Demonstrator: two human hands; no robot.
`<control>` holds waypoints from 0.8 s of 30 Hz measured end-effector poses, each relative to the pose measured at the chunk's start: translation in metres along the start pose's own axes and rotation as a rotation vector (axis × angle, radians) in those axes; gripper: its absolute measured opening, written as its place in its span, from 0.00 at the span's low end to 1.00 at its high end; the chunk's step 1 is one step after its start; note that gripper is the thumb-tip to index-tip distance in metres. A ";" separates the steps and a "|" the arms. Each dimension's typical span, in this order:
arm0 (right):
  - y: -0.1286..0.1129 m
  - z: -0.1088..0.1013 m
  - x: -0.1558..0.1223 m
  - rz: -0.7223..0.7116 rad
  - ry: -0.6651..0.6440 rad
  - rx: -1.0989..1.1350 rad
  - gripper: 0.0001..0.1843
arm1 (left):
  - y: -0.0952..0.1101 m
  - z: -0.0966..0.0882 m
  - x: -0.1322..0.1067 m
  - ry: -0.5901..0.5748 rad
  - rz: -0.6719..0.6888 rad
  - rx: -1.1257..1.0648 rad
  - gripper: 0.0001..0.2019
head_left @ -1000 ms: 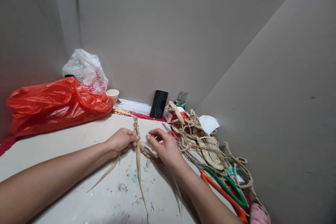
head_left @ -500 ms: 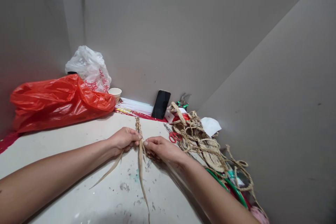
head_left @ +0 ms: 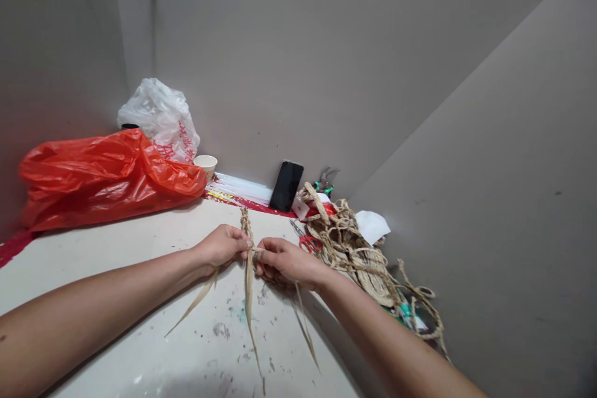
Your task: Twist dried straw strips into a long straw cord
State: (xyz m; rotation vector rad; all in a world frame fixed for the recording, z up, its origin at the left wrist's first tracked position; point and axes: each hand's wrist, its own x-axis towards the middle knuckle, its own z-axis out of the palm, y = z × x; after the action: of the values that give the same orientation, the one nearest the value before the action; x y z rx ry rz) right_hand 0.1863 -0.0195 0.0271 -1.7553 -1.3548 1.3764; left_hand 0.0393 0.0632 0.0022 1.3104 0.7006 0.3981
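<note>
A narrow braid of dry straw-coloured fibre lies on the white table, its plaited end pointing away from me. My left hand is closed, pinching the braid at its near end between thumb and fingers. Close beside it on the right, my right hand is closed on a fibre strand drawn sideways from the braid. One loose strand hangs straight toward me between the hands. Another strand trails out below my left hand, and thin strand ends come out under my right wrist. More braid is partly hidden beneath my right hand.
Red-handled scissors lie right of my hands, against a heap of braided cord. Along the back stand a phone, green-handled pruners, white strips and a paper cup. A red plastic bag fills the left. Grey walls enclose the table.
My right hand has turned and risen slightly, with its strand now stretched sideways. Strand ends beneath my right wrist have swung into clearer view. My left hand keeps its pinch on the braid.
</note>
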 end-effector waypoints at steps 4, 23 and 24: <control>0.001 -0.002 -0.002 -0.031 -0.036 0.058 0.16 | 0.002 0.003 -0.002 0.026 0.007 0.026 0.07; -0.023 0.058 -0.009 0.228 0.291 0.669 0.09 | -0.008 0.009 -0.005 0.006 0.095 -0.075 0.07; -0.022 0.063 -0.008 0.214 0.326 0.658 0.10 | -0.009 0.009 -0.006 -0.020 0.082 -0.107 0.07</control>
State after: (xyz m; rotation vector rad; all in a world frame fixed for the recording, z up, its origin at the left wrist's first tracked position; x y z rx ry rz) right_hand 0.1199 -0.0296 0.0274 -1.5892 -0.4673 1.3600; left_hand 0.0402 0.0504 -0.0042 1.2432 0.6024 0.4820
